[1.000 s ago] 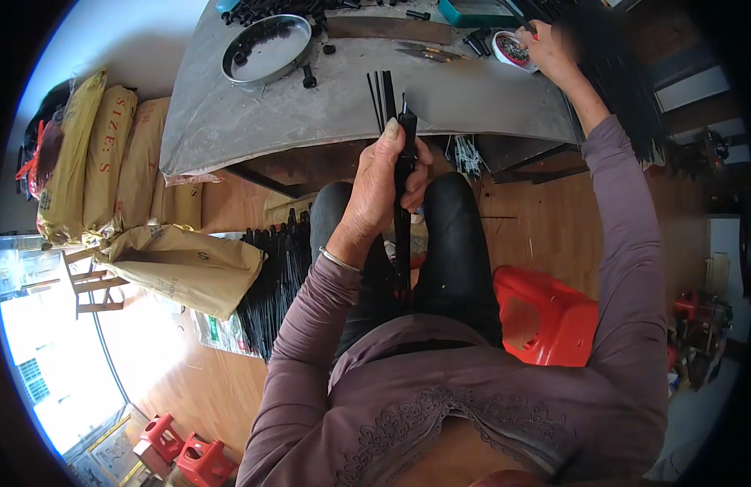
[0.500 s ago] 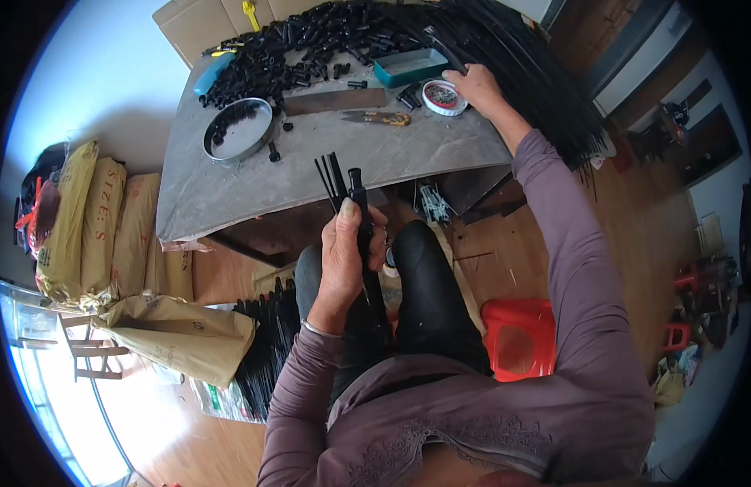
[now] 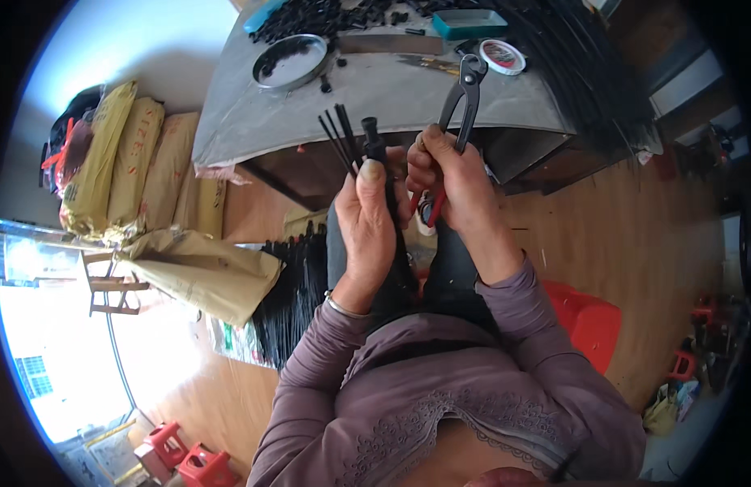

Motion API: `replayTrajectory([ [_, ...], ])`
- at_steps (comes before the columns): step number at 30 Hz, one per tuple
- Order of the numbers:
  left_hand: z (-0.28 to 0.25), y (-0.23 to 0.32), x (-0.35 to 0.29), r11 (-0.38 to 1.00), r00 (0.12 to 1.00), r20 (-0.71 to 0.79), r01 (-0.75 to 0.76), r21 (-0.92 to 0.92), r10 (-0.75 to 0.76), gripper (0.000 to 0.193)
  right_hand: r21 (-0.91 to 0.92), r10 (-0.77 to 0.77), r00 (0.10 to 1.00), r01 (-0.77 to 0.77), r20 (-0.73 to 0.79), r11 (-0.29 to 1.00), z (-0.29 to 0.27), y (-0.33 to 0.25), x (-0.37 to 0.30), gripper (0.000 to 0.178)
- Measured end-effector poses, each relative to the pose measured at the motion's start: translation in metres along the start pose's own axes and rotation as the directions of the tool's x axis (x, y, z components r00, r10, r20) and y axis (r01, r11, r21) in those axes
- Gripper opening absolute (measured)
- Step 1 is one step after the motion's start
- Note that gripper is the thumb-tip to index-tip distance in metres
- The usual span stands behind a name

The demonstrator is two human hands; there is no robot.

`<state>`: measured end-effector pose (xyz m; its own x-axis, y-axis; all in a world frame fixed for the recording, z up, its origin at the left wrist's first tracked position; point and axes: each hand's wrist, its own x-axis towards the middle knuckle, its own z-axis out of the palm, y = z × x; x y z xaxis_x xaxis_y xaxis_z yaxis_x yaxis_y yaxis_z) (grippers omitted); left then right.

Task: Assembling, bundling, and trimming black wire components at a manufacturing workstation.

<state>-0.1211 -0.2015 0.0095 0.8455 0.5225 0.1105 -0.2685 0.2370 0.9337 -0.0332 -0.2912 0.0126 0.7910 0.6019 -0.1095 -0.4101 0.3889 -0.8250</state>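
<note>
My left hand point(image 3: 367, 223) is closed around several thin black rods point(image 3: 339, 144) and a thicker black tube-like piece with a flared end point(image 3: 371, 132). Their tips stick up past my thumb, in front of the table edge. Beside it, my right hand point(image 3: 466, 188) grips a pair of end-cutting pincers point(image 3: 471, 75) with dark jaws and red handle ends. The pincers' head points up and away, over the near part of the table. Between the two hands there is little space; my left fingers come close to the pincer handles.
On the grey-covered table point(image 3: 229, 130) are a round metal dish point(image 3: 298, 71), a brown flat strip point(image 3: 391, 44), a utility knife point(image 3: 434, 64), a green tray point(image 3: 471, 34), a white round lid-like dish point(image 3: 503, 57), black fittings point(image 3: 302, 23) and long black rods point(image 3: 586, 85). Sacks point(image 3: 148, 158) stand left, a red stool point(image 3: 590, 329) right.
My right hand has come back from the far right of the table toward my left hand, now holding the pincers. The whole view has shifted, the table sitting higher in it.
</note>
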Motion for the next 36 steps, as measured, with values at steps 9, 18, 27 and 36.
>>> replayTrajectory([
  [9, -0.002, 0.004, -0.022, 0.998, 0.998, -0.056, 0.031, -0.061, -0.034, 0.034, -0.387, -0.278, 0.95, 0.206, -0.139, 0.899, 0.033, 0.018, -0.007, 0.024],
  [18, -0.02, -0.002, -0.018, 0.998, 0.999, -0.046, -0.011, -0.062, 0.008, 0.042, -0.708, -0.595, 0.79, 0.507, 0.152, 0.492, 0.035, 0.022, -0.002, 0.023],
  [27, -0.038, -0.002, -0.006, 0.997, 1.0, -0.016, -0.003, -0.073, 0.001, 0.056, -0.433, -0.081, 0.989, 0.125, 0.121, 0.893, 0.027, 0.014, -0.018, 0.019],
  [36, -0.039, 0.0, -0.005, 0.994, 0.999, -0.001, 0.032, -0.102, -0.033, 0.054, -0.498, -0.033, 0.985, 0.115, 0.17, 0.86, 0.031, 0.021, -0.023, 0.019],
])
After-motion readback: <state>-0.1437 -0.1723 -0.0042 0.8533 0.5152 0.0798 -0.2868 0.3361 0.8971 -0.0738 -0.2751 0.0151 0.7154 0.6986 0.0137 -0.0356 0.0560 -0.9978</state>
